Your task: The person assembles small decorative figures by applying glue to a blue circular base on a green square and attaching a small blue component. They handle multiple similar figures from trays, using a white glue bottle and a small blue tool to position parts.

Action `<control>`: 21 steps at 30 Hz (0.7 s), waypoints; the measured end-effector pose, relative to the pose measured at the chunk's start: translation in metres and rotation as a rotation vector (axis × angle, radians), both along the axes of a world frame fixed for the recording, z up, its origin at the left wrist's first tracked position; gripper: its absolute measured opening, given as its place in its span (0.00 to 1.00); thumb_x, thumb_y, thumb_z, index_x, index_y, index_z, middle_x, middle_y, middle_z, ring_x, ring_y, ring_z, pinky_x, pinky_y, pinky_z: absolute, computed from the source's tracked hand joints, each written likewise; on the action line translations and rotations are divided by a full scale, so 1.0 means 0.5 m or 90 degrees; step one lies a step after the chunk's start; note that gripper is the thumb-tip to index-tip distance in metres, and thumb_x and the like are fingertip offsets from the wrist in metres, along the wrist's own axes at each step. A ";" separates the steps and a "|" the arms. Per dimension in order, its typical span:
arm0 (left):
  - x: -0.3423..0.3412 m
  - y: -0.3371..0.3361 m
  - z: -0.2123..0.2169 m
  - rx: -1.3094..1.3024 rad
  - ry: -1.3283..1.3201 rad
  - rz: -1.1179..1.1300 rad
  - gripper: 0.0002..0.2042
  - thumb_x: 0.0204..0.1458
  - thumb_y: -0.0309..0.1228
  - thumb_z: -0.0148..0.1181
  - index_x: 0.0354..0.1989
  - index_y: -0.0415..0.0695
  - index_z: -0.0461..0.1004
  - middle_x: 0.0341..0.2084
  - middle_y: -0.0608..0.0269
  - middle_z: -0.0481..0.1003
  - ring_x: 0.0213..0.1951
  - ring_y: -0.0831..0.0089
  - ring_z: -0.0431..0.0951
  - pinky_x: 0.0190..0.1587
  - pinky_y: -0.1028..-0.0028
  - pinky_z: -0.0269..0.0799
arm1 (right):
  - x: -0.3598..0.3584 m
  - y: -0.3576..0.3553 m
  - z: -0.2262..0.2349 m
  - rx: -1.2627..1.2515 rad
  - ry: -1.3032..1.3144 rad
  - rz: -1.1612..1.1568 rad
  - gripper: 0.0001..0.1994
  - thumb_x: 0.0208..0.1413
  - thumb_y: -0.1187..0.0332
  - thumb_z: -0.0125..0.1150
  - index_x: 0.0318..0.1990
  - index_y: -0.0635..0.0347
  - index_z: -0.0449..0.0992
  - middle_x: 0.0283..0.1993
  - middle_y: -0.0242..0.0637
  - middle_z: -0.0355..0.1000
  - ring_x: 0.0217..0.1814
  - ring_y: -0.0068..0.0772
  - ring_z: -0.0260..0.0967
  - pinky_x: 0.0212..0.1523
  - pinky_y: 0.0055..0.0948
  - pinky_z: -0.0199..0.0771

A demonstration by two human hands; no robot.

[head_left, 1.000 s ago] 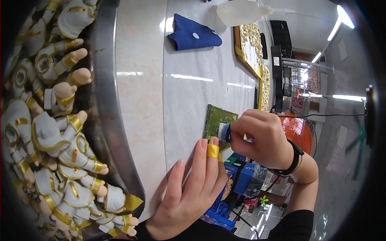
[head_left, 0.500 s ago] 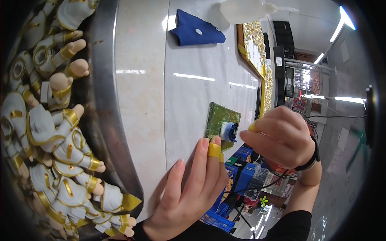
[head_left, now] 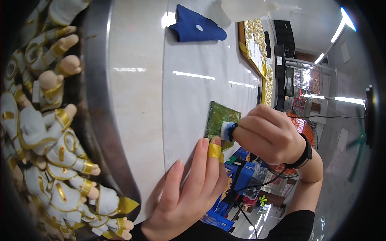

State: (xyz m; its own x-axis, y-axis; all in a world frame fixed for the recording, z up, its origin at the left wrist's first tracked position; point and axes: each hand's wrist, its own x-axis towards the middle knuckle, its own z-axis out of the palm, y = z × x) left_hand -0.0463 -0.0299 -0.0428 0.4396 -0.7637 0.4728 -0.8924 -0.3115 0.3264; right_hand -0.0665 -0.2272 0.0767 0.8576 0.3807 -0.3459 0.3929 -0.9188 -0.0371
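Observation:
A green, translucent square slab (head_left: 221,112) lies on the white tabletop. A small blue-and-white piece (head_left: 227,130), soft and crumpled at its blue end, sits on the slab. My left hand (head_left: 191,193) stretches its fingers out, thumb apart, with the fingertips resting at the slab's near edge; yellow tape wraps some fingers. My right hand (head_left: 269,134) is closed, and its fingertips meet the blue end of the piece, partly hiding it. A dark band circles the right wrist.
A metal tray (head_left: 96,108) along the left holds several white-and-gold figure parts (head_left: 60,160). At the far side lie a blue cloth (head_left: 197,26) and a whitish bottle (head_left: 243,10). Yellow-edged trays (head_left: 253,44) of small parts stand to the right. Blue crates (head_left: 217,219) and a fan (head_left: 303,124) are beyond.
My right hand has moved left, from beside the slab onto the blue end of the piece. My left hand has stayed on the slab's edge. The view has shifted slightly.

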 end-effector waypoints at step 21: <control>0.059 0.024 0.085 0.120 0.357 -0.165 0.06 0.62 0.39 0.49 0.41 0.60 0.73 0.58 0.75 0.73 0.63 0.76 0.69 0.61 0.62 0.59 | 0.005 0.013 0.044 -0.026 -0.053 0.042 0.12 0.30 0.74 0.65 0.29 0.66 0.77 0.31 0.36 0.70 0.31 0.30 0.67 0.25 0.25 0.74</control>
State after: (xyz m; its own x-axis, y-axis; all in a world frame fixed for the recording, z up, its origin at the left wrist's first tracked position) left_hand -0.0170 -0.0177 -0.0004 0.3705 -0.9260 0.0723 -0.6569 -0.2061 0.7253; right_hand -0.0640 -0.2206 0.0986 0.8576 0.4241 -0.2908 0.4524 -0.8912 0.0345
